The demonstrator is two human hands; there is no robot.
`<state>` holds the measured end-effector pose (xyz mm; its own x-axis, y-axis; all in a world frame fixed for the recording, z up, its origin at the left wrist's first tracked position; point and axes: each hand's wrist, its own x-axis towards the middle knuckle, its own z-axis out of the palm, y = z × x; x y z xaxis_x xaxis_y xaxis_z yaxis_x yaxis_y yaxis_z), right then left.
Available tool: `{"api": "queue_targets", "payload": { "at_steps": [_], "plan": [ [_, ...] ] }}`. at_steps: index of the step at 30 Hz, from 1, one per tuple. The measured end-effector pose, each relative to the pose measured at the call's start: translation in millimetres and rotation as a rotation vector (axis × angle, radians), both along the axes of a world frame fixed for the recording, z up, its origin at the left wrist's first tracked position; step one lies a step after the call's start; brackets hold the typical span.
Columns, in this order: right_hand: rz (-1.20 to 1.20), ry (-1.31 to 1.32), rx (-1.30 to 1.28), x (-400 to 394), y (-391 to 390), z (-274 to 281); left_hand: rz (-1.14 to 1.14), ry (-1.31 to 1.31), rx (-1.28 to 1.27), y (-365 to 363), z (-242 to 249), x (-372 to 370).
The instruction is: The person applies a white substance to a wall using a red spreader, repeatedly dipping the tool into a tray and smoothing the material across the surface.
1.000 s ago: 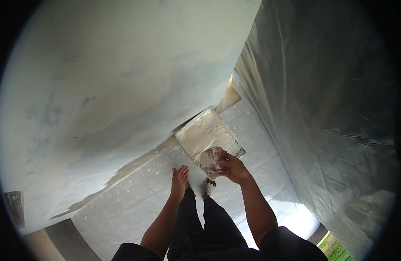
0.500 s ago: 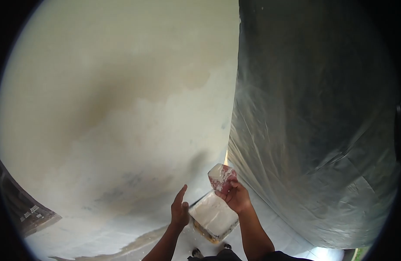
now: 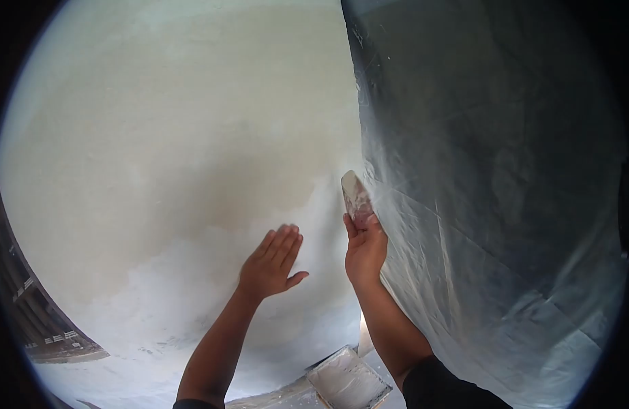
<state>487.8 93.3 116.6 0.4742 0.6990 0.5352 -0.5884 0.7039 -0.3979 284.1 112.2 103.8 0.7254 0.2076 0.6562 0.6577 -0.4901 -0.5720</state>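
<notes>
My left hand (image 3: 270,264) is spread flat with its palm toward the pale wall (image 3: 212,136), thumb out to the right, holding nothing. To its right, my right hand (image 3: 366,252) grips a reddish scraper (image 3: 357,198) smeared with white paste. The scraper is raised against the wall near its right edge, beside the plastic sheet, and is seen at a narrow angle. Whether its edge touches the wall cannot be made out. Below the hands sits a square container (image 3: 348,379) with whitish paste in it.
Grey translucent plastic sheeting (image 3: 478,204) hangs along the whole right side, close to my right forearm. A dark panel (image 3: 38,317) with small pale markings shows at the lower left. Damp-looking darker patches mark the wall.
Both hands have moved up from near the container. My left hand has turned flat toward the wall, and the scraper has risen and tilted in my right hand. The container sits lower in view.
</notes>
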Motion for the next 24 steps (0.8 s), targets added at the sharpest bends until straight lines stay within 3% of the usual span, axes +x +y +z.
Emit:
{"api": "queue_targets", "payload": {
  "at_steps": [1,2,6,7,9,19,24],
  "plan": [
    [-0.155,-0.188,-0.004,-1.4,12.7,-6.2,0.010,0.002,0.005,4.0,-3.8,0.2],
    [-0.147,-0.179,0.003,6.5,25.7,-8.4,0.027,-0.015,0.014,5.9,-6.2,5.4],
    [-0.880,-0.881,0.347,23.1,55.5,-21.9,0.069,-0.040,0.019,9.3,-7.3,14.6],
    [-0.866,-0.886,0.346,26.6,64.7,-24.2,0.079,-0.044,0.011,10.2,-8.5,17.0],
    [-1.091,-0.999,0.449,28.2,86.8,-26.3,0.105,-0.027,0.031,12.4,-10.1,18.5],
    [-1.172,-1.156,0.388,32.2,120.3,-43.2,0.161,-0.037,0.035,15.3,-0.5,31.1],
    [-1.117,-1.143,0.382,49.6,112.5,-97.9,0.194,-0.018,0.056,15.1,-6.2,33.7]
  ]
}}
